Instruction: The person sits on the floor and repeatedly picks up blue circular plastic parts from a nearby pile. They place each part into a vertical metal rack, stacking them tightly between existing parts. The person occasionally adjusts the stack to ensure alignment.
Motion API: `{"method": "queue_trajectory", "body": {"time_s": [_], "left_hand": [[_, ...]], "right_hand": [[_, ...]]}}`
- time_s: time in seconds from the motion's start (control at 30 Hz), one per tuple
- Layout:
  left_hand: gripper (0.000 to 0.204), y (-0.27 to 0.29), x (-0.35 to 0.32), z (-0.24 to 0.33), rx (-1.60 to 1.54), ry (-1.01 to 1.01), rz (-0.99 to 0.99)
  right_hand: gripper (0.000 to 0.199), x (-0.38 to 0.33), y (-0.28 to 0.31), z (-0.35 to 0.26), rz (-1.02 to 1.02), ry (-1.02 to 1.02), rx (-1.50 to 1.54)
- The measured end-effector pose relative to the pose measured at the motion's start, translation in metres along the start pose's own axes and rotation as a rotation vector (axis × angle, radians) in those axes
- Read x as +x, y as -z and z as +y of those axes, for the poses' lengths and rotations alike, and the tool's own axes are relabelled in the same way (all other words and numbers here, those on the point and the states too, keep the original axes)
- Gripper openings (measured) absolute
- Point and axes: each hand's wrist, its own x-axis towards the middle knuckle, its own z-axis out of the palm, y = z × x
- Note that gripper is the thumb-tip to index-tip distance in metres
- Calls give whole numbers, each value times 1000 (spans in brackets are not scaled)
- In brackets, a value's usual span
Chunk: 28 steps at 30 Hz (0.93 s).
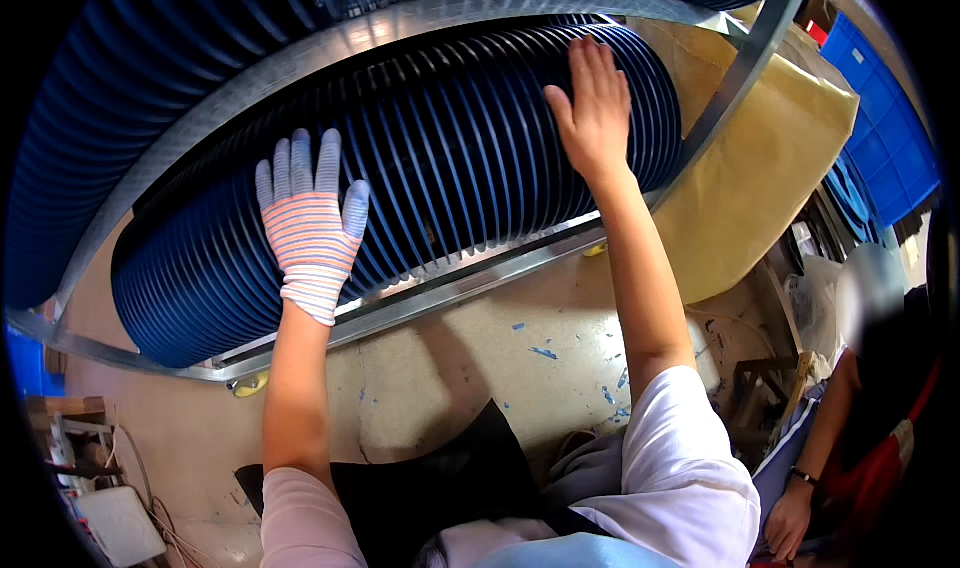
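Note:
A large dark blue ribbed roll [440, 148], made of many thin parallel rings, lies lengthwise on a metal frame [470, 283]. My left hand [312, 218], in a white and orange striped glove with grey-blue fingers, rests flat on the roll's left part with its fingers spread. My bare right hand [592, 108] lies flat on the roll's right part, fingers stretched out and thumb apart. Neither hand grips anything. A second blue ribbed roll [150, 78] sits above and behind, on the upper level of the frame.
A yellowish sheet [760, 158] hangs by the frame's right end, before a blue crate [880, 118]. At the lower right sits another person [850, 418]. Blue scraps [543, 353] litter the floor. A white box [120, 523] and cables stand lower left.

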Motion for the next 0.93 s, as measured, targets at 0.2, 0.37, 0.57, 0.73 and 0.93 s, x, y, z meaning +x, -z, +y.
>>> {"method": "queue_trajectory", "body": {"time_s": [0.2,0.37,0.57,0.73,0.93], "left_hand": [[61,0,-1,0,19,-6,-37],[60,-5,-3,-2,43,1,-59],[60,-9,-2,-2,7,0,-56],[51,21,12,8,-85,-71,78],[48,77,12,8,-334,-538,-149]], "right_hand": [[65,-5,-3,0,-73,42,-22],[65,-3,-1,-10,-76,1,87],[61,-8,9,-31,-97,96,132],[13,-27,45,-89,-169,574,482],[14,-73,125,-75,-630,611,601]]}}
